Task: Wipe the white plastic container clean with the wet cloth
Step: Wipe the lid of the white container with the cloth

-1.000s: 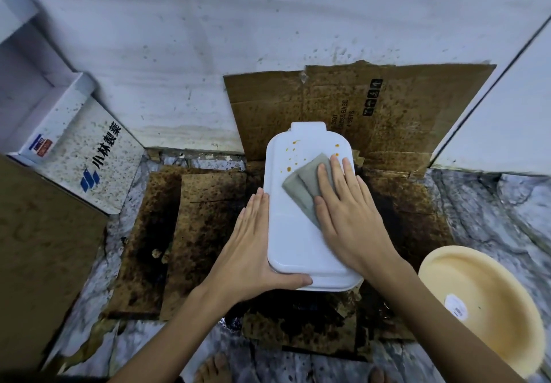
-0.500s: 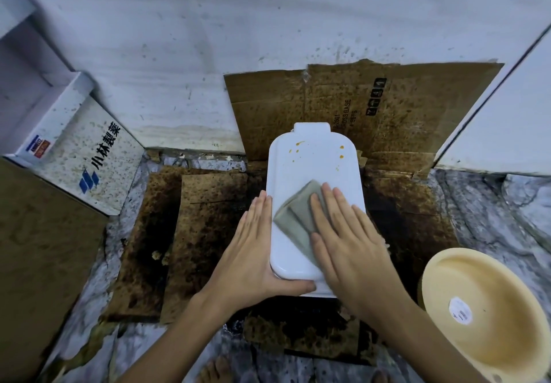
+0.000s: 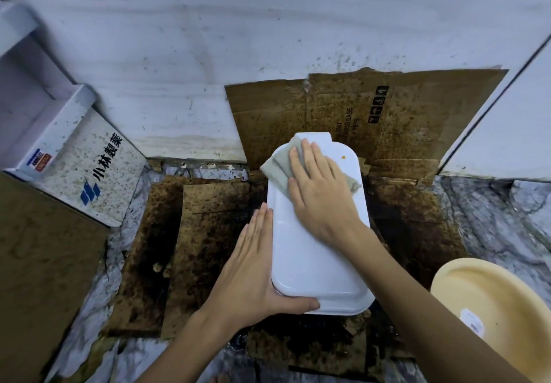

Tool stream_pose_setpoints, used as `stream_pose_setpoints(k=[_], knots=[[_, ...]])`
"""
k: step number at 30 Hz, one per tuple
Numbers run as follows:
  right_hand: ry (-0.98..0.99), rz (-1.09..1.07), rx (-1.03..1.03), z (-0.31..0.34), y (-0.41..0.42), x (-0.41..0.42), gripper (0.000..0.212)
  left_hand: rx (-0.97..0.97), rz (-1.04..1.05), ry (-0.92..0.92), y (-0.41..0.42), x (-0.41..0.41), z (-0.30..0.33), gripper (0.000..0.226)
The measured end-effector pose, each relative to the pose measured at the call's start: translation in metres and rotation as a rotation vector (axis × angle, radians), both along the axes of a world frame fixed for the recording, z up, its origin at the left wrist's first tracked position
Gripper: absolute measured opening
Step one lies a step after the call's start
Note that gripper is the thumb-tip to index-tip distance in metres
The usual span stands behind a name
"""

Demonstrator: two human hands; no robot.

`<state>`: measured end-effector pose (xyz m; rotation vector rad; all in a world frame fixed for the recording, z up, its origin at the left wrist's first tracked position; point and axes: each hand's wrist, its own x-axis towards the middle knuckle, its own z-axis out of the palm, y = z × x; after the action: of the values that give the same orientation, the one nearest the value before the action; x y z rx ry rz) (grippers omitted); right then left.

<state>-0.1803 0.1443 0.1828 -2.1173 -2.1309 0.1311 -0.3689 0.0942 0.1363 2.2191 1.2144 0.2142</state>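
The fingers (image 3: 310,168) of the right hand (image 3: 320,196) lie flat and close together, pressing a grey-green cloth (image 3: 278,165) down onto the far end of a white plastic container (image 3: 313,251). The cloth is folded, and its corners stick out past the hand on the far left and on the right. The left hand (image 3: 253,269) lies flat against the container's left side with its fingers straight and together, pointing away from the person, while the thumb hooks around the near left corner.

The container is long with rounded corners and lies with a broad, smooth face up in the middle of the view. A small orange spot (image 3: 343,156) shows near its far right corner, just beside the right hand.

The container rests on sheets of brown cardboard (image 3: 205,233) darkened with stains, which cover a marbled grey counter (image 3: 492,218). Another stained cardboard sheet (image 3: 402,114) leans upright against the pale wall (image 3: 238,39) behind. At the near right sits a pale yellow bowl (image 3: 492,299) with a small label inside. At the far left stands a white box (image 3: 89,168), speckled with spots and printed with a blue logo and dark characters.
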Motion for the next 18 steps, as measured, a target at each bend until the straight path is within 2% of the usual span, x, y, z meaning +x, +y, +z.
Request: stream_pose_setpoints(k=[4,8,14,18], knots=[[-0.024,0.108,-0.04,-0.004,-0.043,-0.011,0.067,0.016,0.0,0.002,0.001,0.002,0.001,0.161],[-0.043,0.042,-0.076,-0.001,-0.066,0.011,0.063,0.02,0.002,0.022,0.0,0.002,0.002,0.164],[0.098,-0.187,-0.041,0.006,-0.03,0.041,0.064,0.01,-0.006,0.039,0.005,0.003,0.007,0.166],[0.143,-0.224,-0.016,0.002,0.009,0.043,0.063,0.024,-0.006,0.042,0.007,0.003,0.01,0.166]])
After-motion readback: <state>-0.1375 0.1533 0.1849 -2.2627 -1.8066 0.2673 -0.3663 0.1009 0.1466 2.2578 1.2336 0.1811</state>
